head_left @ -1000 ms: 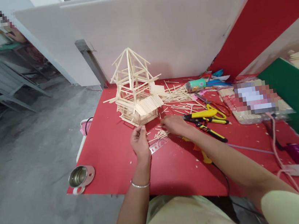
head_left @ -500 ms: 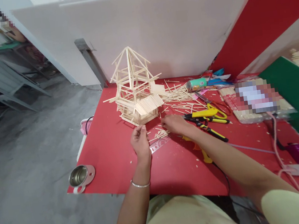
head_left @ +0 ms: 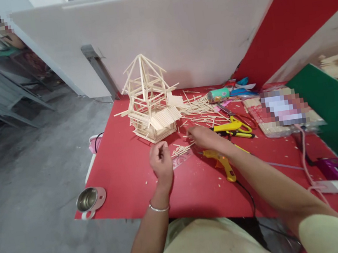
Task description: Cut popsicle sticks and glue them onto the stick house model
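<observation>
My left hand [head_left: 161, 160] is curled shut just in front of a model pavilion [head_left: 150, 104] of pale wooden sticks; whatever its fingers hold is hidden. My right hand [head_left: 201, 136] is pinched over the red table, to the right of the model's base. Its fingertips are beside loose stick pieces, and I cannot make out what is in them. Between the hands lie a small pile of short sticks [head_left: 182, 149] and a clear ruler [head_left: 181, 160]. A yellow glue gun [head_left: 220, 162] lies below my right wrist. Slatted roofing covers the model's front right lower side.
Behind the right hand are loose sticks [head_left: 200, 106], scissors [head_left: 236, 120] and a green-labelled bottle [head_left: 218, 95]. A metal mug [head_left: 91, 199] stands at the table's left front corner. A white board [head_left: 176, 38] rises behind; packaged sticks [head_left: 258, 117] and a power strip [head_left: 335, 185] lie right.
My left hand has gone from a raised pinch near the model's base to a curled shape slightly lower. My right hand has moved a little right, and more of the glue gun shows.
</observation>
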Motion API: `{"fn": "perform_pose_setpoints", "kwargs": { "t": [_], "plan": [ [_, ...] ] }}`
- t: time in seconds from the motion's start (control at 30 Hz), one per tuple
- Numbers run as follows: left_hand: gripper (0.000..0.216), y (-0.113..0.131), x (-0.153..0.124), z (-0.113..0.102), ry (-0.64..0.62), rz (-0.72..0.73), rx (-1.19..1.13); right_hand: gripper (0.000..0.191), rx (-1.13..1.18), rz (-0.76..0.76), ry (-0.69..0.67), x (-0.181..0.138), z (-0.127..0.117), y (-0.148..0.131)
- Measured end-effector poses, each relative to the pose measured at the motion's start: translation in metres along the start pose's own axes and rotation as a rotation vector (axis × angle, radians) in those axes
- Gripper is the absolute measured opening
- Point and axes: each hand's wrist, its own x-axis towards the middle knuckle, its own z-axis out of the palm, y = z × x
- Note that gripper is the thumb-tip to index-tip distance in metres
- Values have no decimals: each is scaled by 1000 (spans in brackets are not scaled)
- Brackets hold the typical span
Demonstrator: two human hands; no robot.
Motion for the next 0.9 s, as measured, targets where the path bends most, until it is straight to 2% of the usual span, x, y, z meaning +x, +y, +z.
{"fn": "perform_pose_setpoints", "kwargs": {
  "t": [0.07,0.1,0.2,0.33,0.4,0.47,0.53,0.6,0.7,0.9],
  "plan": [
    [15,6,-7,3,-159,249,133,22,33,-46,41,-18,-13,-3],
    [18,10,-10,6,-251,314,167,21,72,-87,64,-27,-19,-5],
    [23,20,-13,17,-469,316,216,17,265,-214,152,-49,-34,-9],
    [16,36,-6,28,-543,110,185,14,489,-234,286,-59,-45,-8],
    [17,44,-2,32,-552,-98,48,13,584,-226,363,-59,-47,-7],
    [24,49,0,37,-534,-375,-175,8,645,-219,482,-61,-47,-8],
    [29,53,3,43,-472,-625,-394,7,620,-223,628,-64,-44,-9],
    [32,55,5,49,-412,-767,-534,10,526,-226,754,-67,-38,-11],
    [34,55,8,57,-396,-853,-627,11,370,-206,848,-68,-28,-13],
    [31,51,19,68,-396,-882,-695,16,214,-196,873,-58,-20,-16]
  ]
}}
